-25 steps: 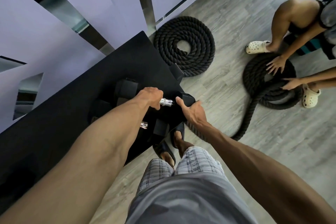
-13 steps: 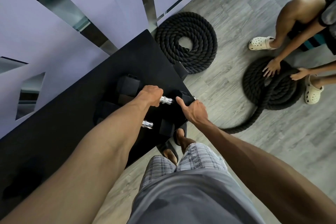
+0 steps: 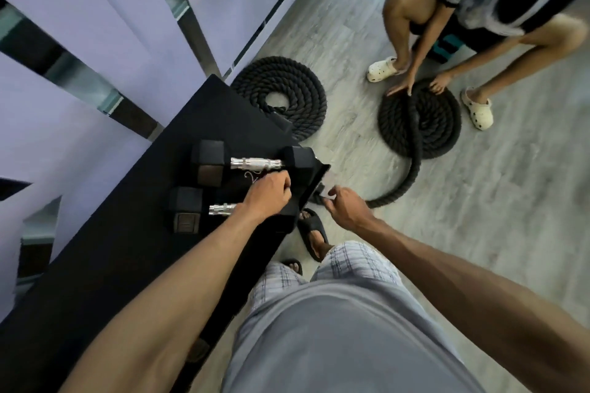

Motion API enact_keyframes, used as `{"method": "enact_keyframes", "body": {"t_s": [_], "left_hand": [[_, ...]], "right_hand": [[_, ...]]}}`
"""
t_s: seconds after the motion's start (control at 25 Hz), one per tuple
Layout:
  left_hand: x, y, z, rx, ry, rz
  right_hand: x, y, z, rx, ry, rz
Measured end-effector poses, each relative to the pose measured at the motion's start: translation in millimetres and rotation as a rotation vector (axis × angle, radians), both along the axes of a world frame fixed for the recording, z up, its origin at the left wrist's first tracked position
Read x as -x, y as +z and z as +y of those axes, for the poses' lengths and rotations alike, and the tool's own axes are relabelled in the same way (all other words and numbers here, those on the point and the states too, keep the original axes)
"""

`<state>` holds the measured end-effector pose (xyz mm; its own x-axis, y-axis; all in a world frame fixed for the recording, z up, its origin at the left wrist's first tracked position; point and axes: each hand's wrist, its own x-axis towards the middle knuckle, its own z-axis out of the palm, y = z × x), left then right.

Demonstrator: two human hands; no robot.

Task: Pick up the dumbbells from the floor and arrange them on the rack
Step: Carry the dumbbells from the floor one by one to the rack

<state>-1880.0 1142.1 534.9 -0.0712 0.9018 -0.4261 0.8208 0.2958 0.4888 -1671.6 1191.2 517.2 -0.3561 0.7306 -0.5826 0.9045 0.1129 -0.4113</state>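
Above the black rack (image 3: 134,233), left hand (image 3: 266,198) hovers with fingers curled, empty, over the nearer dumbbell (image 3: 220,210); right hand (image 3: 346,209), loosely curled and empty, hangs beside the rack's edge. Farther dumbbell (image 3: 255,163) rests on the rack, untouched.

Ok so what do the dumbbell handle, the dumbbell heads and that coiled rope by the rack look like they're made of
Dumbbell handle: bright silvery metal, probably chromed steel; it glints and shows ringed grooves.
Dumbbell heads: matte black, likely rubber-coated; blocky facets with no shine, though the coating cannot be confirmed.
Coiled rope: thick black twisted fibre, dull finish; spiral strands are visible. Whether synthetic or natural cannot be told.
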Motion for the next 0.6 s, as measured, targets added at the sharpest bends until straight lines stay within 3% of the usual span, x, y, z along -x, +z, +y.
{"method": "enact_keyframes", "body": {"t_s": [0.08,0.2,0.6], "left_hand": [[-20,-5,-22,0.181,-0.095,-0.027],[-56,-17,-52,0.283,-0.270,-0.023],[-217,-42,-132,0.477,-0.909,0.164]], "right_hand": [[-29,8,-34,0.028,0.033,-0.032],[-84,14,-95,0.124,-0.066,-0.074],[-239,3,-317,0.224,-0.769,-0.026]]}}
